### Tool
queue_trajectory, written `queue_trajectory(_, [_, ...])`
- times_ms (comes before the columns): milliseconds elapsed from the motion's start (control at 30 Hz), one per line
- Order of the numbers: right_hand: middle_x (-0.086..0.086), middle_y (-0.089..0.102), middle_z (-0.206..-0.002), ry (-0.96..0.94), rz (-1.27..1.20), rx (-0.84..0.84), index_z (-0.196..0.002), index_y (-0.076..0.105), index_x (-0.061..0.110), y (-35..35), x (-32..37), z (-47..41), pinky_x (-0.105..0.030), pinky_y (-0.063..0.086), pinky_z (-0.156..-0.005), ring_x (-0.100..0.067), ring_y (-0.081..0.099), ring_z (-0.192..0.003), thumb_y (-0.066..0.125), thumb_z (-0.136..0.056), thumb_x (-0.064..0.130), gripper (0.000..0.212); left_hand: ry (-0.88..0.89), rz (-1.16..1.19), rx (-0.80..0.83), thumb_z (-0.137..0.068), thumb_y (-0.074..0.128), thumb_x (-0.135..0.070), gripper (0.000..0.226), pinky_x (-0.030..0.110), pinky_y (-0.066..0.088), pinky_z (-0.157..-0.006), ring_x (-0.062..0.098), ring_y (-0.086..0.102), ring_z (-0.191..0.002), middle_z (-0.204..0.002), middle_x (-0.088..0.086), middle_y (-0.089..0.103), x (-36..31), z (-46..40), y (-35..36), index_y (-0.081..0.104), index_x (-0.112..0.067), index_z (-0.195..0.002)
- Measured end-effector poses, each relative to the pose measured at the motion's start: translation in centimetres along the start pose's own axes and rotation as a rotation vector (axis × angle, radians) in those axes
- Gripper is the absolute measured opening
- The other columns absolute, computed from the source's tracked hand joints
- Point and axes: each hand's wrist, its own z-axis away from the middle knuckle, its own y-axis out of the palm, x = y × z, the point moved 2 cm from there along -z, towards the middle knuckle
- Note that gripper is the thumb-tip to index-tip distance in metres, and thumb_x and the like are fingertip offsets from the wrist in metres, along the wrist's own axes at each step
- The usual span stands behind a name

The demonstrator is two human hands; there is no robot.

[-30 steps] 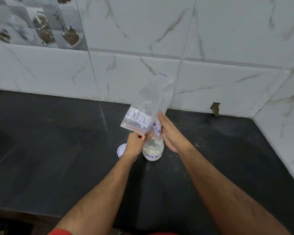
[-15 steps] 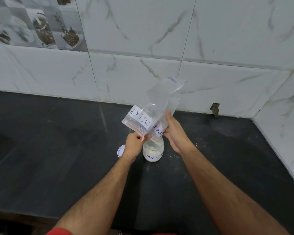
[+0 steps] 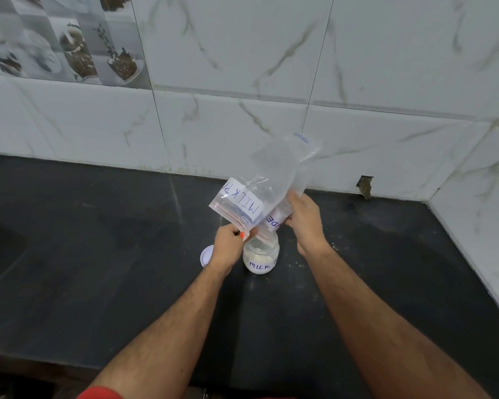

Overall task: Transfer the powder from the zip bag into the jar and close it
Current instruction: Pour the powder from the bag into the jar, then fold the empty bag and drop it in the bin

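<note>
Up close, the left hand (image 3: 228, 246) pinches the red-striped mouth edge of the zip bag (image 3: 267, 182) between thumb and fingers, closed on the plastic right at the jar's rim. The right hand (image 3: 307, 223) is clamped on the bag's other side, fingers wrapped over the folded label strip. Between them the clear bag is turned mouth-down and slants up toward one o'clock, its far end raised in front of the wall tiles (image 3: 242, 67); a white label on it reads "MILK P…" upside down. Directly beneath the bag's mouth the jar (image 3: 261, 254) stands upright and open on the dark countertop (image 3: 98, 269), partly filled with pale powder (image 3: 260, 258) and marked "MILK" in blue. At nine o'clock from the jar, just beside it and half hidden by the left wrist, the white lid (image 3: 206, 254) lies flat on the counter. Specks of spilled powder dot the counter at three o'clock from the jar. A small gap (image 3: 365, 187) shows in the tiling at two o'clock, where wall meets counter.
</note>
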Motion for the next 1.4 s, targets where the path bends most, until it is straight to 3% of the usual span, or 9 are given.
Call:
queue_trajectory(133, [-0.005, 0.077, -0.098, 0.012, 0.026, -0.017, -0.097, 0.072, 0.014, -0.2, -0.1, 0.2, -0.042, 0.058, -0.086, -0.025, 0.073, -0.097, 0.056, -0.098, 0.025, 0.019, -0.013, -0.001, 0.003, -0.086, 0.075, -0.015, 0.011, 0.046, 0.054, -0.097, 0.021, 0.070, -0.097, -0.098, 0.014, 0.077, -0.1, 0.0, 0.0, 0.076, -0.004, -0.086])
queue_trajectory(300, [-0.008, 0.077, -0.101, 0.056, 0.007, -0.045, -0.100, 0.072, 0.013, -0.9, 0.0, 0.0, -0.049, 0.059, -0.087, -0.027, 0.073, -0.097, 0.060, -0.095, 0.025, 0.018, -0.019, -0.014, 0.028, -0.083, 0.076, -0.016, 0.006, 0.039, 0.055, -0.094, 0.021, 0.071, -0.100, -0.097, 0.002, 0.077, -0.6, 0.5, 0.0, 0.078, -0.015, -0.089])
queue_trajectory(400, [-0.006, 0.077, -0.104, 0.100, -0.025, -0.055, -0.106, 0.072, 0.014, -1.4, 0.5, -0.4, -0.047, 0.060, -0.085, -0.025, 0.074, -0.097, 0.060, -0.097, 0.030, 0.022, 0.008, -0.045, 0.100, -0.082, 0.077, -0.013, 0.018, 0.022, 0.049, -0.071, 0.018, 0.052, -0.071, -0.074, 0.008, 0.055, -1.7, 0.4, -0.4, 0.070, 0.000, -0.090])
queue_trajectory(500, [-0.004, 0.077, -0.106, 0.152, -0.084, -0.058, -0.112, 0.070, 0.018, -2.2, 0.8, -1.0, -0.046, 0.059, -0.086, -0.025, 0.074, -0.100, 0.059, -0.097, 0.028, 0.022, -0.027, -0.032, 0.226, -0.083, 0.074, -0.001, 0.024, 0.011, 0.045, -0.059, 0.004, 0.053, -0.060, -0.071, 0.001, 0.054, -3.4, 0.5, -0.9, 0.069, -0.008, -0.105])
queue_trajectory(633, [-0.005, 0.077, -0.109, 0.226, -0.183, -0.058, -0.116, 0.066, 0.021, -3.8, 1.4, -1.4, -0.042, 0.059, -0.081, -0.025, 0.074, -0.096, 0.053, -0.096, 0.018, 0.023, -0.108, -0.045, 0.321, -0.085, 0.071, -0.004, 0.034, 0.020, 0.040, -0.061, 0.001, 0.062, -0.071, -0.096, 0.000, 0.074, -5.3, 0.0, -0.9, 0.067, -0.019, -0.114])
queue_trajectory(833, [-0.005, 0.077, -0.096, 0.281, -0.316, -0.095, -0.107, 0.067, 0.018, -7.2, 2.7, -1.5, -0.039, 0.057, -0.072, -0.023, 0.073, -0.086, 0.046, -0.099, 0.011, 0.023, -0.177, 0.216, 0.334, -0.096, 0.060, -0.017, 0.025, 0.024, 0.042, -0.061, 0.009, 0.065, -0.081, -0.103, 0.001, 0.073, -7.8, -0.8, 1.5, 0.067, -0.017, -0.119])
queue_trajectory(1167, [-0.022, 0.066, -0.115, 0.377, -0.311, -0.191, -0.143, 0.040, 0.001, -13.1, 2.2, -1.7, -0.041, 0.062, -0.061, -0.035, 0.073, -0.089, 0.056, -0.099, 0.016, 0.049, -0.031, 0.220, 0.217, -0.094, 0.062, -0.009, 0.015, 0.022, 0.053, -0.053, 0.008, 0.062, -0.061, -0.078, 0.001, 0.072, -10.6, -1.5, 8.0, 0.066, -0.012, -0.109])
queue_trajectory(1300, [-0.010, 0.040, -0.149, 0.196, 0.089, -0.233, -0.155, 0.013, 0.024, -15.6, 2.5, -2.2, -0.048, 0.056, -0.092, -0.030, 0.055, -0.125, 0.077, -0.084, 0.028, 0.096, -0.015, 0.196, 0.197, -0.094, 0.063, -0.008, 0.016, 0.020, 0.057, -0.057, 0.007, 0.063, -0.060, -0.076, 0.003, 0.071, -11.5, -2.2, 10.1, 0.067, -0.005, -0.109])
queue_trajectory(1400, [0.004, 0.039, -0.142, -0.076, 0.401, -0.243, -0.151, 0.035, 0.016, -16.8, 3.4, -2.2, -0.033, 0.040, -0.106, -0.014, 0.043, -0.126, 0.077, -0.084, 0.024, 0.079, -0.015, 0.184, 0.203, -0.093, 0.064, -0.007, 0.014, 0.019, 0.056, -0.057, 0.010, 0.064, -0.062, -0.078, 0.007, 0.069, -12.2, -2.7, 11.3, 0.068, -0.001, -0.105])
